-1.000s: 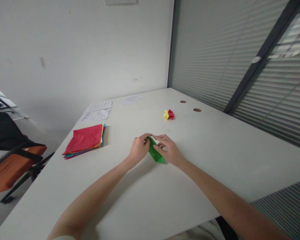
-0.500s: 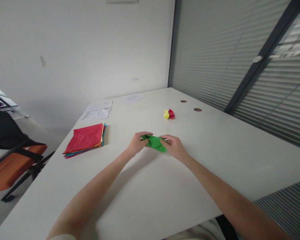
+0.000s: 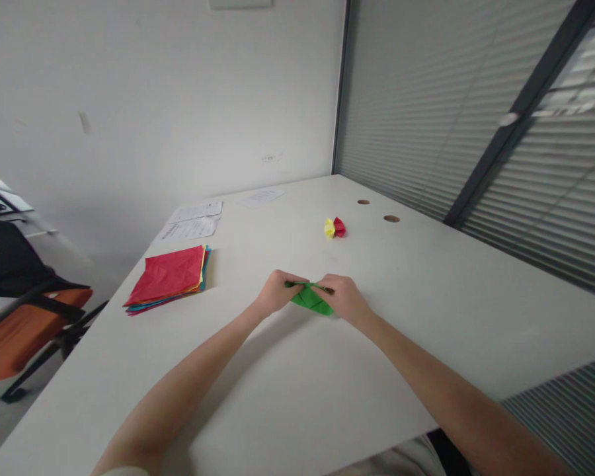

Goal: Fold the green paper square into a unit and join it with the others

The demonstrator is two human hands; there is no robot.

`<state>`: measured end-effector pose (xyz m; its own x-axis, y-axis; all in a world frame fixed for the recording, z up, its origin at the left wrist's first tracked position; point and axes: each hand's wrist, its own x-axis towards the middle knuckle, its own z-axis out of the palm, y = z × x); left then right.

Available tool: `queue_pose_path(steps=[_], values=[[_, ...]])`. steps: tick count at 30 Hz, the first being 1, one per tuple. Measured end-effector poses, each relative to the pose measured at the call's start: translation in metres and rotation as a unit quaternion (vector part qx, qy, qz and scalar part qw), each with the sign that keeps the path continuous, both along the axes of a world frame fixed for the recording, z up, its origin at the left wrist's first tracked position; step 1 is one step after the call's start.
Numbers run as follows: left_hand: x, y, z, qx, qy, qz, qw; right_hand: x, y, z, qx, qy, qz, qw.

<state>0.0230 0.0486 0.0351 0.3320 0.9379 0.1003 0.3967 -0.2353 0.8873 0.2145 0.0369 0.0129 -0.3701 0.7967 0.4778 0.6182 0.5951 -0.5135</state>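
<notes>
A small piece of folded green paper (image 3: 313,302) is between my two hands, over the middle of the white table. My left hand (image 3: 276,292) pinches its left end along the upper edge. At the right end, my right hand (image 3: 344,295) grips the same edge, thumb on the near side. Part of the paper is covered by my fingers. Beyond my hands lies a small yellow and red folded paper piece (image 3: 334,228), touched by neither hand.
On the left of the white table (image 3: 277,410) sits a stack of coloured paper sheets (image 3: 171,274), red on top. Printed sheets (image 3: 191,225) lie behind it. Two round holes (image 3: 391,219) are near the blinds at right. An orange chair (image 3: 34,324) stands at far left.
My hands have come closer together and slightly nearer to me. The green paper has tipped, so its upper edge is now pinched narrow between my fingers.
</notes>
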Motion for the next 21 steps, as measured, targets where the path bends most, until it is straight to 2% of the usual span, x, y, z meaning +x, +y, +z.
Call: queue_pose_path(steps=[2,6,9,17,21], values=[[-0.001,0.002,-0.001,-0.002,0.000,0.007,1.000,0.001,-0.001,0.002,-0.002,-0.003,0.009,1.000],[-0.007,0.006,0.000,-0.027,-0.039,0.018,0.999,0.005,-0.002,0.005,0.005,0.039,0.093,0.995],[-0.010,0.009,0.000,-0.053,-0.064,0.019,0.996,0.008,-0.003,0.005,0.006,0.043,0.122,0.992],[-0.011,0.004,0.008,-0.121,-0.112,0.001,0.986,0.007,-0.004,0.006,0.006,0.020,0.107,0.994],[-0.011,0.002,0.013,-0.134,-0.116,-0.072,0.982,0.008,-0.001,0.006,0.004,0.032,0.057,0.998]])
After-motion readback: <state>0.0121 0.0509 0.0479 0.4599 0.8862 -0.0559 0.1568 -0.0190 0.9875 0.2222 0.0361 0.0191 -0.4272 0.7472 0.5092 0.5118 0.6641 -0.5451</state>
